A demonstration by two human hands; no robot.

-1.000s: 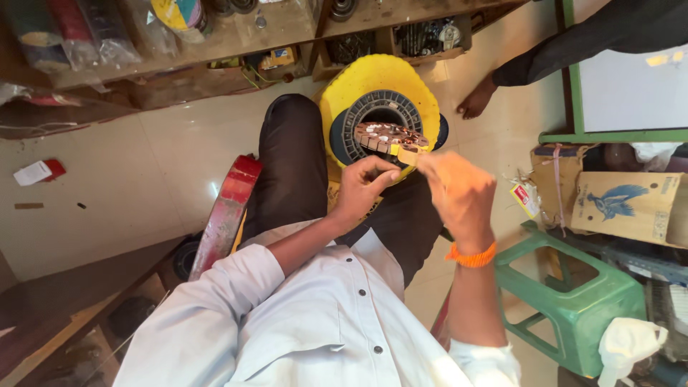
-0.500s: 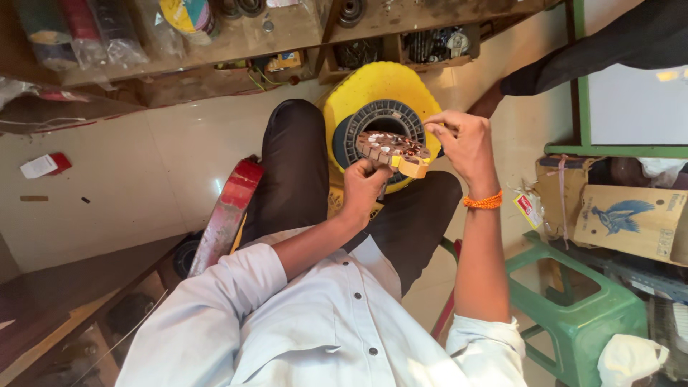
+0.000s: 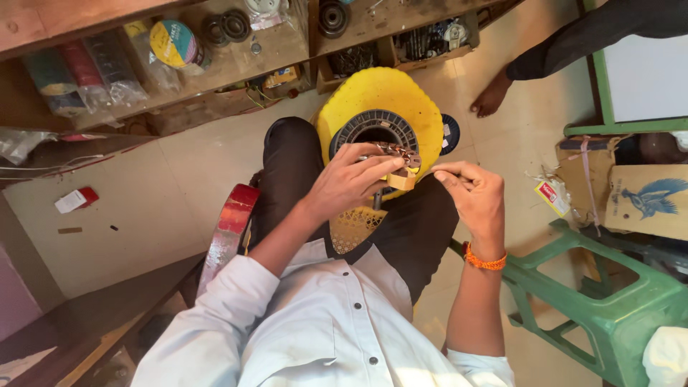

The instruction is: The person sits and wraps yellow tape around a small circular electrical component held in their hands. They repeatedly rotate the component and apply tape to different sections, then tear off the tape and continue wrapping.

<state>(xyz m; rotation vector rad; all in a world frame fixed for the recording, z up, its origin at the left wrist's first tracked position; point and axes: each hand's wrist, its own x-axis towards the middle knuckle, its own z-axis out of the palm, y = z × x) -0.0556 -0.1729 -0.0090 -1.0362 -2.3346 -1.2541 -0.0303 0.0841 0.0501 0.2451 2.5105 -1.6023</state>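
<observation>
A round dark motor stator [image 3: 365, 127] with copper windings [image 3: 398, 151] rests on a yellow plastic stool [image 3: 380, 89] between my knees. My left hand [image 3: 347, 183] lies over the near edge of the stator, fingers on the windings, and grips a small tan block [image 3: 402, 180] against them. My right hand [image 3: 474, 197], with an orange band at the wrist, hovers just right of the block. Its thumb and forefinger are pinched together. Whatever is between them is too small to make out.
Wooden shelves [image 3: 236, 50] ahead hold tape rolls, bearings and bagged parts. Another person's bare foot [image 3: 491, 97] stands on the tiled floor at the upper right. A green plastic stool [image 3: 609, 301] and cardboard boxes [image 3: 645, 201] sit to my right. A red-wrapped bar [image 3: 229, 229] leans by my left leg.
My right hand has dropped from the stator's right edge to just right of the tan block. My left hand stays on the windings. The view has shifted slightly.
</observation>
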